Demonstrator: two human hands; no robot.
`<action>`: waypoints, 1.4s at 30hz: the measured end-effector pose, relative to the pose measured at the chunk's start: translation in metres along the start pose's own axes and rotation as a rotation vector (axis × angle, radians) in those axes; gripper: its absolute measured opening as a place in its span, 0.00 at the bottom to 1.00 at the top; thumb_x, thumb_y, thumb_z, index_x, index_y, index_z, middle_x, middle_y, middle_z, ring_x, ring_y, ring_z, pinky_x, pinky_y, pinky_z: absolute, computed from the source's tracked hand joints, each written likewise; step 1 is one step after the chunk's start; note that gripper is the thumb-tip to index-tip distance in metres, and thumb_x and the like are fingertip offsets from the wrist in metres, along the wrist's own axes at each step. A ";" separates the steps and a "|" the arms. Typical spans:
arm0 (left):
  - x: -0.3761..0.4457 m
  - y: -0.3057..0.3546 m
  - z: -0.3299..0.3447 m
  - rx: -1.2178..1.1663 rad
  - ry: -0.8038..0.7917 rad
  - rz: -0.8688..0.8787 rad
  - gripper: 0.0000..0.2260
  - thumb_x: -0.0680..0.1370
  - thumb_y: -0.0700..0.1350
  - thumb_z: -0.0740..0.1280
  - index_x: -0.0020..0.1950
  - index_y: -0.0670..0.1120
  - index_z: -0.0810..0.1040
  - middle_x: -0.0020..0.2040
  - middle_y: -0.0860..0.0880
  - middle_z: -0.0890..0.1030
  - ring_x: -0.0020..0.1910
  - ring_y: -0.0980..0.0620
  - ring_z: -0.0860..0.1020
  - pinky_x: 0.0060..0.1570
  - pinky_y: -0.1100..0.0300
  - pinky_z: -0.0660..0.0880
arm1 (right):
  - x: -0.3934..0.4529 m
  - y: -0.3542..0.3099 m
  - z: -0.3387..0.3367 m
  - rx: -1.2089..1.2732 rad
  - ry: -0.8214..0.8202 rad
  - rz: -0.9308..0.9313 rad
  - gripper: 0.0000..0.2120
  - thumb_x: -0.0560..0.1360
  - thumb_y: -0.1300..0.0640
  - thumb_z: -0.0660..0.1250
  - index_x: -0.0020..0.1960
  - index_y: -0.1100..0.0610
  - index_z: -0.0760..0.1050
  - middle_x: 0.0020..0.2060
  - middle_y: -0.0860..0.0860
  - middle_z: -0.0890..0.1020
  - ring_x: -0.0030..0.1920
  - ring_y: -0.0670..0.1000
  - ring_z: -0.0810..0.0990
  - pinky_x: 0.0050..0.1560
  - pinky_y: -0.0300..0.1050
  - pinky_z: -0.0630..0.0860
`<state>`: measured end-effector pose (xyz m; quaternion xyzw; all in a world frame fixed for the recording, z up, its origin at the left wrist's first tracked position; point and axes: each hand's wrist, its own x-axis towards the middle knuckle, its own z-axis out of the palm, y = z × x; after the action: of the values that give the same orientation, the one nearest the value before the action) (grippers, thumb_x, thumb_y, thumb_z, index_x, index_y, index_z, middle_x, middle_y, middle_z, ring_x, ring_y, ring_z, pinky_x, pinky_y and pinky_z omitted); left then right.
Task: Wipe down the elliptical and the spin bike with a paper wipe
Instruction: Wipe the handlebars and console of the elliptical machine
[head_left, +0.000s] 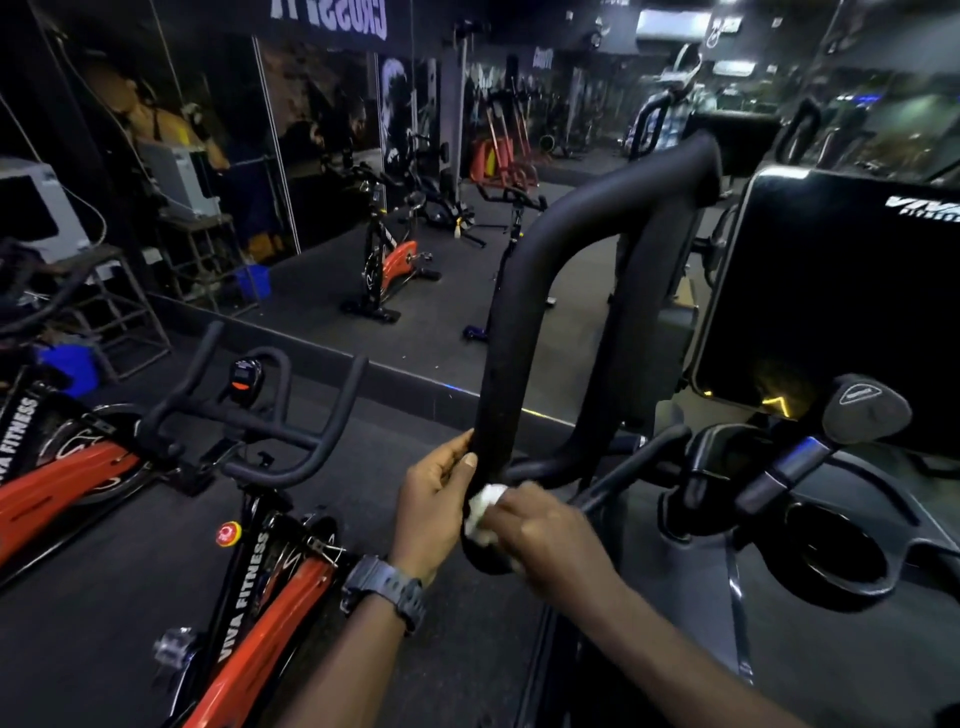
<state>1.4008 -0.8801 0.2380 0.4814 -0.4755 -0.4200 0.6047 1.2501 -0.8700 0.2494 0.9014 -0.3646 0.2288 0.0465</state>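
The elliptical's black padded handlebar rises in the middle of the head view, with its dark console at the right. My left hand, a watch on its wrist, grips the bar's lower part from the left. My right hand holds a crumpled white paper wipe against the same bar just below the left thumb. The red and black spin bike stands at my lower left, its black handlebars untouched.
A second red spin bike is at the far left. A mirror wall ahead reflects more bikes and gym gear. The elliptical's cup holder and a small handgrip are at the right. Dark rubber floor lies between the machines.
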 end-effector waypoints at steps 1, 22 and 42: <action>0.000 0.002 0.000 -0.013 -0.003 0.003 0.13 0.81 0.37 0.64 0.58 0.52 0.80 0.53 0.57 0.85 0.56 0.58 0.81 0.54 0.65 0.76 | 0.010 0.001 -0.017 0.011 0.135 0.011 0.13 0.76 0.56 0.59 0.52 0.52 0.81 0.47 0.50 0.80 0.45 0.54 0.78 0.37 0.49 0.78; -0.001 0.007 0.009 -0.235 0.069 -0.052 0.17 0.85 0.46 0.52 0.57 0.46 0.81 0.51 0.51 0.86 0.53 0.54 0.83 0.50 0.66 0.77 | 0.047 0.009 -0.015 -0.151 0.240 -0.078 0.08 0.74 0.61 0.64 0.48 0.59 0.81 0.43 0.55 0.78 0.42 0.58 0.75 0.36 0.51 0.75; -0.047 -0.059 0.019 0.055 0.164 -0.150 0.10 0.81 0.53 0.63 0.57 0.53 0.81 0.51 0.47 0.85 0.51 0.51 0.82 0.56 0.44 0.76 | -0.031 0.023 0.093 0.138 0.104 -0.063 0.09 0.69 0.62 0.71 0.49 0.57 0.77 0.49 0.52 0.77 0.46 0.54 0.75 0.39 0.47 0.76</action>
<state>1.3701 -0.8485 0.1739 0.5648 -0.3987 -0.4100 0.5950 1.2494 -0.8903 0.1510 0.9005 -0.3164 0.2983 0.0102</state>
